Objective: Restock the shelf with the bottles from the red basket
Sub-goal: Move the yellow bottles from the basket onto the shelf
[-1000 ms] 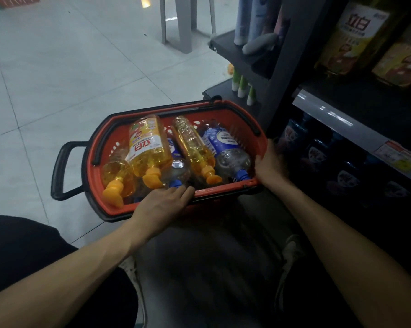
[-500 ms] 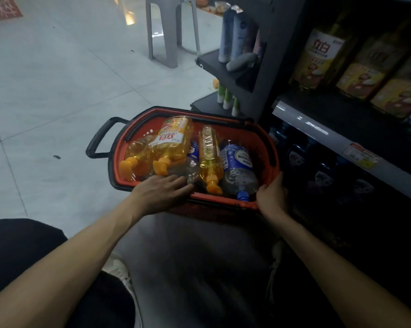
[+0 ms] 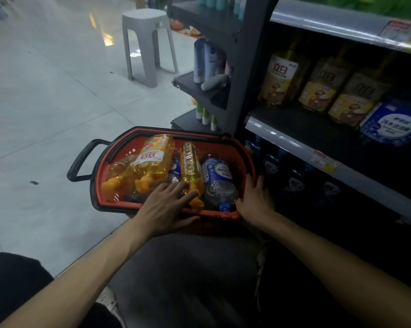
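A red basket (image 3: 128,145) with black rim and handle sits on the floor beside the dark shelf (image 3: 294,140). Several bottles lie inside: yellow ones with orange caps (image 3: 154,157) and a clear one with a blue label (image 3: 217,176). My left hand (image 3: 164,204) lies over the basket's near rim, fingers spread over the bottles and thumb under the rim. At the near right corner my right hand (image 3: 256,200) rests flat against the basket's outer wall, fingers straight.
Yellow-labelled bottles (image 3: 277,79) and a blue-and-white pack (image 3: 391,124) stand on the middle shelf; dark bottles (image 3: 294,183) fill the bottom shelf. A grey stool (image 3: 147,43) stands on the tiled floor behind. A side rack (image 3: 206,91) holds toiletry bottles.
The view has lifted and pulled back, showing more of the shelf. The basket sits further from me. My left hand's fingers have reached further over the bottles.
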Demonstrator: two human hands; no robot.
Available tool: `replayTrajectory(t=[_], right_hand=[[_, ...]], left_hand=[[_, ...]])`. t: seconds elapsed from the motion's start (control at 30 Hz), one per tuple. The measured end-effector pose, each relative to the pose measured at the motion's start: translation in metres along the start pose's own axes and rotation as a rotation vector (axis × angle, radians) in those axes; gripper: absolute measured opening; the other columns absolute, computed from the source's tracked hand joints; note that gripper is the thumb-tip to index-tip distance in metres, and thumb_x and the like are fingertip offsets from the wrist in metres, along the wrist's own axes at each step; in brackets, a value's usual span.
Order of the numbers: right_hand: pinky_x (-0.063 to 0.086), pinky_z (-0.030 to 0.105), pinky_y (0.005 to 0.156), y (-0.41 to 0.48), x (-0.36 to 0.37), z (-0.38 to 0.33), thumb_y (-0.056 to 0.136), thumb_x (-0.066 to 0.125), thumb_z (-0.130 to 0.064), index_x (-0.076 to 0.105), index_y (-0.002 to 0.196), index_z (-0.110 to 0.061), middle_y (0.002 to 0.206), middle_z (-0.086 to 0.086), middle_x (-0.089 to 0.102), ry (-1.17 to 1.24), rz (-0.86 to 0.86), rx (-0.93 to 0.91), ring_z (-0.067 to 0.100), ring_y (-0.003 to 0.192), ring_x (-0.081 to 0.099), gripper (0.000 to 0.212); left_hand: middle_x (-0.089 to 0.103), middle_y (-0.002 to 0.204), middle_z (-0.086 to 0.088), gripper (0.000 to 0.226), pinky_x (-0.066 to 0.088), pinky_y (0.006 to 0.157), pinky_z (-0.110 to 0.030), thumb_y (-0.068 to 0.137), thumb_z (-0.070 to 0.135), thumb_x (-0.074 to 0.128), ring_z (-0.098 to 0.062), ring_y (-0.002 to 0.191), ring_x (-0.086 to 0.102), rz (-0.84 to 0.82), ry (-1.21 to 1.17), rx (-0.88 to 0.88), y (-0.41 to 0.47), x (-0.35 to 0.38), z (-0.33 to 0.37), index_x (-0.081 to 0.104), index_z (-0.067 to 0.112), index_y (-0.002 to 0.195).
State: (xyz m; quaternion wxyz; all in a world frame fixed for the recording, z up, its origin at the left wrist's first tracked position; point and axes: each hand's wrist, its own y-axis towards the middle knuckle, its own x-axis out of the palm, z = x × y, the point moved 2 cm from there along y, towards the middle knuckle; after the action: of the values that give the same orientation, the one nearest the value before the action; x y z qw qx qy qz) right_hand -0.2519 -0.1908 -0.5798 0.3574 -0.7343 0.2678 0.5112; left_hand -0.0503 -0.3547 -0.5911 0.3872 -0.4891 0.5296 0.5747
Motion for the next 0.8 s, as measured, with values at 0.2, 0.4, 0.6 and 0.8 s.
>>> replayTrajectory(t=[0.2, 0.4, 0.6, 0.8], right_hand=[[0.031, 0.057, 0.118, -0.005, -0.004, -0.001, 0.093, 0.063, -0.036, 0.007, 0.16, -0.019, 0.163, 0.022, 0.002, -0.041, -0.007, -0.071, 0.044, 0.148, 0.02, 0.089], [0.037, 0.05, 0.117, -0.005, -0.047, -0.02, 0.095, 0.059, -0.04, 0.022, 0.157, -0.024, 0.16, 0.011, 0.014, 0.017, 0.063, -0.302, 0.033, 0.146, 0.029, 0.075], [0.035, 0.047, 0.116, -0.005, -0.089, -0.035, 0.097, 0.056, -0.045, 0.023, 0.157, -0.022, 0.159, 0.012, 0.021, -0.211, 0.019, -0.511, 0.031, 0.147, 0.026, 0.073], [0.047, 0.046, 0.103, 0.017, -0.077, -0.032, 0.097, 0.056, -0.043, 0.032, 0.152, -0.025, 0.145, 0.007, 0.038, -0.224, -0.143, -0.519, 0.028, 0.131, 0.044, 0.062]], left_hand=[[0.052, 0.148, -0.008, 0.071, 0.045, 0.108, -0.047, 0.097, 0.074, 0.038, -0.027, 0.133, 0.053, -0.073, -0.016, -0.107, 0.024, -0.013, 0.012, 0.042, 0.03, 0.152], [0.049, 0.15, -0.009, 0.077, 0.044, 0.111, -0.052, 0.092, 0.073, 0.047, -0.03, 0.135, 0.051, -0.11, 0.041, -0.111, 0.039, -0.029, 0.009, 0.035, 0.031, 0.156], [0.039, 0.157, -0.009, 0.08, 0.046, 0.107, -0.043, 0.096, 0.065, 0.051, -0.028, 0.137, 0.047, -0.182, 0.067, -0.122, 0.081, -0.053, -0.005, 0.019, 0.031, 0.162], [0.025, 0.165, -0.009, 0.094, 0.039, 0.112, -0.041, 0.092, 0.035, 0.072, -0.027, 0.148, 0.031, -0.363, 0.129, -0.074, 0.099, -0.026, -0.02, 0.01, 0.035, 0.163]])
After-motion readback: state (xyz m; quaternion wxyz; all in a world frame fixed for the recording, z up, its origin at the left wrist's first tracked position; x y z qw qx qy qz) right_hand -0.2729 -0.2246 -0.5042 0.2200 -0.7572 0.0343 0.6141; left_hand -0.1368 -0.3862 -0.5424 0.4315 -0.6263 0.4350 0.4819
